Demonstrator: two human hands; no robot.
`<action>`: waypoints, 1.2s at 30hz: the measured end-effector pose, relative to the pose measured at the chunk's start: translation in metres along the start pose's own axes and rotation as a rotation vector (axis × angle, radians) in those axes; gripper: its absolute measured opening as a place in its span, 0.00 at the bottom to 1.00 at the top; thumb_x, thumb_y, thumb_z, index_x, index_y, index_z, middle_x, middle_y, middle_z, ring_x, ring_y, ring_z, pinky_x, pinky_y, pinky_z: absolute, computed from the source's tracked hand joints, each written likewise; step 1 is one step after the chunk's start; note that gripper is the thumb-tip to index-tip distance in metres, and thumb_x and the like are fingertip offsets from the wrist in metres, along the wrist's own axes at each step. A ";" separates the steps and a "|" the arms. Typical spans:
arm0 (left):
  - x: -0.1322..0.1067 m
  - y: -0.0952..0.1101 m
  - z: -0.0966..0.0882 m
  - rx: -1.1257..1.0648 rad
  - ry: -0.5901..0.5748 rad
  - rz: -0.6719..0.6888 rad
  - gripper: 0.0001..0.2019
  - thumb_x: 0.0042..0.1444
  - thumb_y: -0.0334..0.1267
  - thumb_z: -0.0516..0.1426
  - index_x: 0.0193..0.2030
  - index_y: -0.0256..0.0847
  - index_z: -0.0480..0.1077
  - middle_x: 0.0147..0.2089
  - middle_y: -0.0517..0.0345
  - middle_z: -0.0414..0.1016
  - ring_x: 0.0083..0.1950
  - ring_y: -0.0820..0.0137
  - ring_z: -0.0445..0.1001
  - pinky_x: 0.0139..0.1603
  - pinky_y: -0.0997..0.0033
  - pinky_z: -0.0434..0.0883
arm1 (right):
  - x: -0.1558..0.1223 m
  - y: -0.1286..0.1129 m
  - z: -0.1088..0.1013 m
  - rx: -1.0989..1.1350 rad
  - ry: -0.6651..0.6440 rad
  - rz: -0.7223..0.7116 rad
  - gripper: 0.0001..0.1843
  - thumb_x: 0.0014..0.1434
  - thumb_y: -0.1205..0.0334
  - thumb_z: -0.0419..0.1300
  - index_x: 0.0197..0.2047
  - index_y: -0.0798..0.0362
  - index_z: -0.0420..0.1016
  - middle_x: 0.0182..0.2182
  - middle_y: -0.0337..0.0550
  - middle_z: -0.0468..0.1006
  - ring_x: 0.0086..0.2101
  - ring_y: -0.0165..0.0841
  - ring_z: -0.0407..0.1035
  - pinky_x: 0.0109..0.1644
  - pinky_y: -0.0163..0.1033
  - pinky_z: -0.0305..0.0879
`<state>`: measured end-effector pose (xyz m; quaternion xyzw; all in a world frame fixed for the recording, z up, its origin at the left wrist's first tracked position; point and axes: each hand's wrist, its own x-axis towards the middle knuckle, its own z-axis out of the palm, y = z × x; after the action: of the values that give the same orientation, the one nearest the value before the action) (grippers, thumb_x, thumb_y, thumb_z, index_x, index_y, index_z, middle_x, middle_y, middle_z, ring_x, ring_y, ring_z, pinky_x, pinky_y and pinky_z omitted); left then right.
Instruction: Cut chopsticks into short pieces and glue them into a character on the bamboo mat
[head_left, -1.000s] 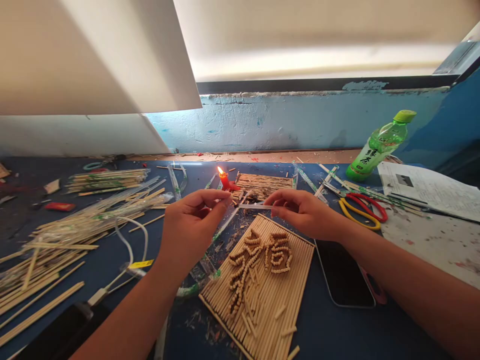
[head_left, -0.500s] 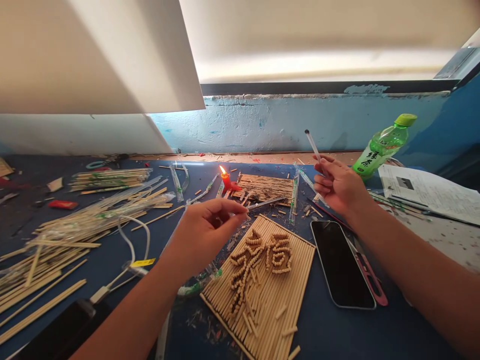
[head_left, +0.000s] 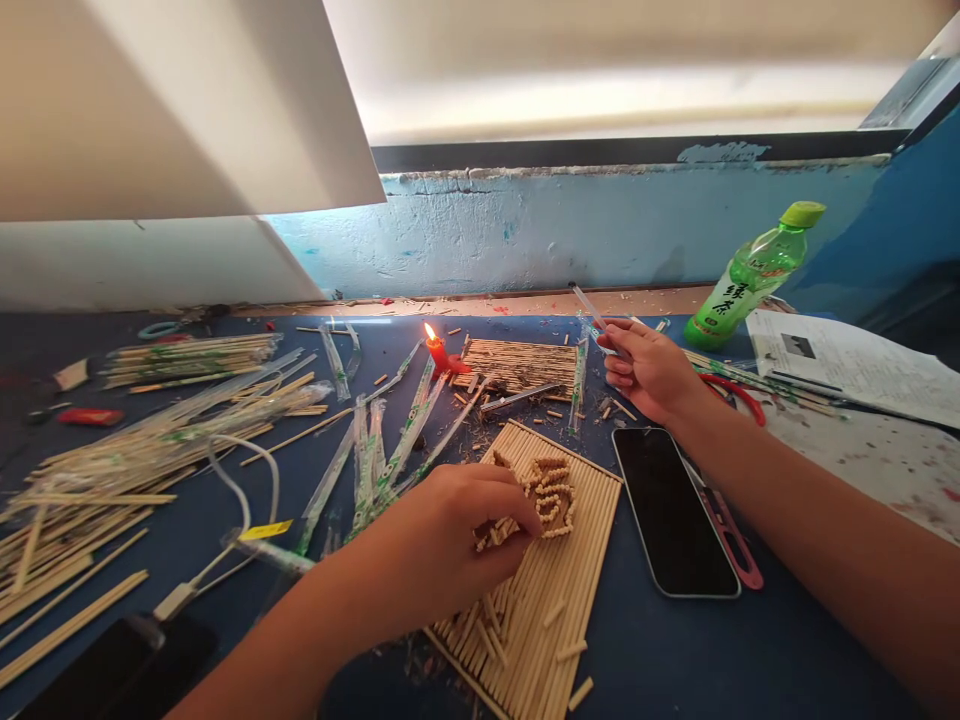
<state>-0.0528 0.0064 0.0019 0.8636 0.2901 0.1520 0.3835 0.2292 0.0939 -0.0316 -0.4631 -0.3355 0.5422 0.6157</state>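
My left hand (head_left: 469, 530) is pinched closed over a panel of thin wooden sticks (head_left: 581, 560) laid side by side. Its fingertips are at raised characters (head_left: 551, 495) built from short stick pieces; whatever they grip is too small to make out. Loose cut pieces (head_left: 491, 635) lie on the panel below the hand. Raised over the table, my right hand (head_left: 649, 370) is closed around a translucent glue stick (head_left: 589, 302) with a blackened tip, pointing up and left. Behind the panel a lit red candle (head_left: 436, 352) stands beside a smaller, scorched stick mat (head_left: 521, 366).
A phone (head_left: 675, 515) and a pink-handled cutter (head_left: 739, 545) lie right of the panel. A green tea bottle (head_left: 754, 280) leans near papers (head_left: 862, 370). Bundles of sticks (head_left: 191, 360), plastic wrappers (head_left: 367, 450) and a white cable (head_left: 244, 490) spread across the left side.
My left hand has come down and toward me, from near the candle to the characters on the panel. My right hand has lowered slightly leftward with the glue stick. The view has shifted a little.
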 end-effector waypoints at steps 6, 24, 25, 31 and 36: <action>0.001 -0.001 0.004 0.078 -0.040 0.010 0.10 0.58 0.24 0.58 0.40 0.42 0.77 0.38 0.61 0.75 0.39 0.73 0.72 0.42 0.74 0.67 | -0.001 0.000 0.000 -0.009 -0.002 -0.003 0.06 0.54 0.64 0.68 0.37 0.51 0.77 0.29 0.37 0.73 0.18 0.20 0.50 0.18 0.28 0.44; 0.005 -0.001 0.008 0.091 -0.026 -0.056 0.09 0.56 0.26 0.58 0.38 0.43 0.76 0.34 0.64 0.76 0.33 0.74 0.70 0.35 0.73 0.65 | -0.002 0.001 0.001 -0.018 -0.017 -0.007 0.05 0.57 0.63 0.67 0.38 0.51 0.78 0.29 0.37 0.73 0.17 0.20 0.49 0.18 0.29 0.44; 0.005 -0.001 0.008 0.091 -0.027 -0.055 0.09 0.56 0.26 0.58 0.38 0.42 0.76 0.34 0.64 0.76 0.33 0.74 0.70 0.35 0.73 0.65 | -0.002 0.001 0.000 -0.019 -0.018 -0.007 0.05 0.57 0.63 0.67 0.38 0.51 0.78 0.29 0.37 0.73 0.17 0.20 0.49 0.18 0.29 0.44; 0.006 -0.002 0.009 0.090 -0.033 -0.034 0.08 0.56 0.26 0.57 0.38 0.41 0.75 0.35 0.63 0.76 0.36 0.73 0.71 0.38 0.73 0.66 | -0.001 0.002 0.000 -0.023 -0.023 -0.010 0.07 0.55 0.62 0.69 0.38 0.50 0.78 0.29 0.37 0.73 0.18 0.20 0.49 0.17 0.29 0.44; 0.006 -0.003 0.009 0.093 -0.041 -0.023 0.08 0.57 0.26 0.57 0.38 0.42 0.75 0.36 0.63 0.76 0.37 0.73 0.72 0.39 0.72 0.66 | -0.001 0.002 0.000 -0.025 -0.025 -0.012 0.09 0.54 0.62 0.69 0.38 0.50 0.78 0.29 0.37 0.73 0.18 0.20 0.49 0.18 0.29 0.44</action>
<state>-0.0449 0.0064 -0.0060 0.8799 0.2991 0.1162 0.3505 0.2285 0.0927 -0.0334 -0.4619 -0.3525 0.5401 0.6088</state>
